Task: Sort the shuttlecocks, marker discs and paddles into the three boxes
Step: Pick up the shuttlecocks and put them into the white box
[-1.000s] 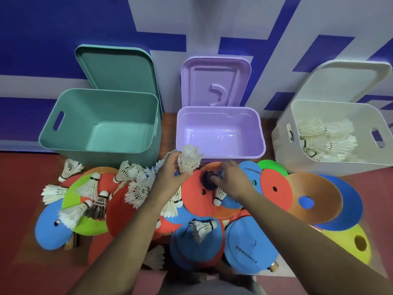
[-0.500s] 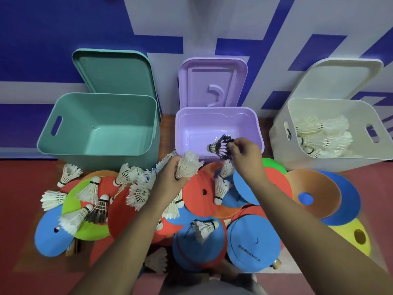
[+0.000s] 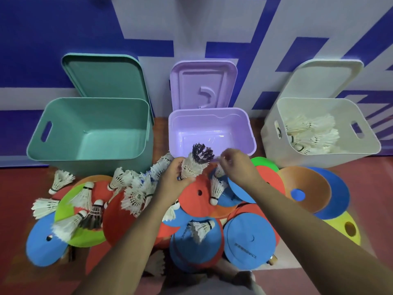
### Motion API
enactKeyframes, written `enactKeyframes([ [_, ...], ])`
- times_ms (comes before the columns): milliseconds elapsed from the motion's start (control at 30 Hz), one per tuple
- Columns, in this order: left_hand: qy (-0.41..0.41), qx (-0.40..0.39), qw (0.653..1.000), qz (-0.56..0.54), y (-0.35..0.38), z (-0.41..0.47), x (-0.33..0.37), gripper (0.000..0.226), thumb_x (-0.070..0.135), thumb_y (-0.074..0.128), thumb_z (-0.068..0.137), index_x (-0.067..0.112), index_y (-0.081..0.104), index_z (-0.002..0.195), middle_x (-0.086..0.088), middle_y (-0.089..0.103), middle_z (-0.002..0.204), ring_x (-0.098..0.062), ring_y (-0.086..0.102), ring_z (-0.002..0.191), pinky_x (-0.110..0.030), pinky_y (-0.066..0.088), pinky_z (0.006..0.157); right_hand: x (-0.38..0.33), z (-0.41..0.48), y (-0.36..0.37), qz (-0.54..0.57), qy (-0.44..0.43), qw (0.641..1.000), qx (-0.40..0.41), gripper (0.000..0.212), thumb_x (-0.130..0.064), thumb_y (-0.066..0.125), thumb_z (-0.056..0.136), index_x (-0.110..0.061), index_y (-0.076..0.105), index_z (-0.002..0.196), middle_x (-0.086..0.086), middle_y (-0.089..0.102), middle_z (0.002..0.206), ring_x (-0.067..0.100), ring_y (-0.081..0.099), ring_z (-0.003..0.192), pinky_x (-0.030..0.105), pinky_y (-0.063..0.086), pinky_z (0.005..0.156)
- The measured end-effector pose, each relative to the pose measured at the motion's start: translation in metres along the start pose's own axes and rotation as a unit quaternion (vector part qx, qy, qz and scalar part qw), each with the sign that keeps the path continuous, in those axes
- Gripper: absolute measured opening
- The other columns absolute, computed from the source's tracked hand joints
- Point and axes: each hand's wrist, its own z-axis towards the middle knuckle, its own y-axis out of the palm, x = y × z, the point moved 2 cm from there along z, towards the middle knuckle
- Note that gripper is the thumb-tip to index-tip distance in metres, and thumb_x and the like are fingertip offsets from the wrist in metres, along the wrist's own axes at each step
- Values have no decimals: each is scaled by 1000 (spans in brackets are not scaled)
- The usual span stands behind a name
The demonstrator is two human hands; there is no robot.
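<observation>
My left hand (image 3: 173,180) is shut on a white shuttlecock stack (image 3: 191,168) with a black shuttlecock (image 3: 202,155) nested in its top, held just in front of the purple box (image 3: 191,124). My right hand (image 3: 237,165) hovers right beside the black feathers, fingers loosely apart, holding nothing I can see. Several loose white shuttlecocks (image 3: 61,179) and one dark shuttlecock (image 3: 93,216) lie on a heap of coloured marker discs (image 3: 197,196). A wooden paddle handle (image 3: 271,257) pokes out from under a blue disc (image 3: 251,241). The paddle blades are hidden.
Three open boxes stand along the blue-and-white wall, lids leaning behind them. The teal box (image 3: 63,124) on the left holds nothing; the white box (image 3: 297,160) on the right holds several white shuttlecocks (image 3: 310,135). An upturned orange disc (image 3: 308,188) and a yellow disc (image 3: 348,228) lie far right.
My right hand picked the black shuttlecock off the discs, carried it up and left, and set it into the white stack in my left hand, which rose slightly.
</observation>
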Motion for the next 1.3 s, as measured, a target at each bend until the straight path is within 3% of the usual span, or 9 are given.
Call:
enactKeyframes([
  [133,-18,-4,1000,-4,-5,-4,-7,60,12,78,78,56,51,107,25,65,110,10,60,103,-14,44,90,24,-11,38,-169,-27,970,-173,22,-38,61,88,-17,59,84,6,53,95,29,55,100,36,45,73],
  [233,-24,-10,1000,-10,-6,-5,-11,56,23,78,72,57,53,108,18,68,114,-3,63,108,-29,48,98,34,-16,57,-230,-28,957,-176,30,-29,64,89,-14,63,114,9,51,116,30,45,114,39,46,85],
  [333,-34,-18,999,-5,-6,-3,-14,55,27,77,70,54,53,111,16,68,114,-6,64,108,-36,49,100,36,-15,63,-239,-59,959,-142,22,-8,52,89,-11,61,109,11,54,109,30,48,107,39,47,76],
  [433,-28,-19,999,5,-5,0,-15,54,22,78,74,53,52,112,16,67,115,-5,63,108,-34,49,99,36,-9,56,-173,-56,972,-149,16,-1,48,83,-15,56,82,8,58,84,29,53,86,38,45,64],
  [567,-22,-18,1000,1,-4,4,-15,56,19,78,76,49,53,116,16,67,115,-5,64,107,-32,49,98,27,1,20,51,-20,996,-77,12,-4,58,84,-14,60,78,3,66,80,20,58,73,35,48,67],
  [767,-9,6,1000,19,-1,11,-11,53,9,76,78,40,54,115,17,69,106,3,65,94,-32,53,91,-1,25,-57,313,-2,946,88,20,-4,67,86,-23,60,82,-8,60,80,21,59,79,34,51,77],
  [900,-5,-3,1000,19,3,16,-8,50,10,76,77,35,55,114,18,68,106,3,64,95,-37,53,93,-21,31,-61,275,-21,956,97,17,-6,66,87,-22,61,91,-6,61,84,8,54,71,26,47,73],
  [1100,4,-19,1000,-13,4,17,-3,50,26,77,69,52,54,105,16,68,110,-8,65,104,-37,50,96,-33,20,-25,144,-57,986,-61,9,-10,64,88,-18,64,91,0,66,87,10,52,65,24,43,66],
  [1300,-1,-9,998,-62,0,18,-9,51,4,77,77,34,56,113,10,68,113,-7,65,105,-33,50,97,-14,18,-27,223,50,971,76,16,-26,61,93,-12,68,96,-4,65,91,7,54,71,16,43,65],
])
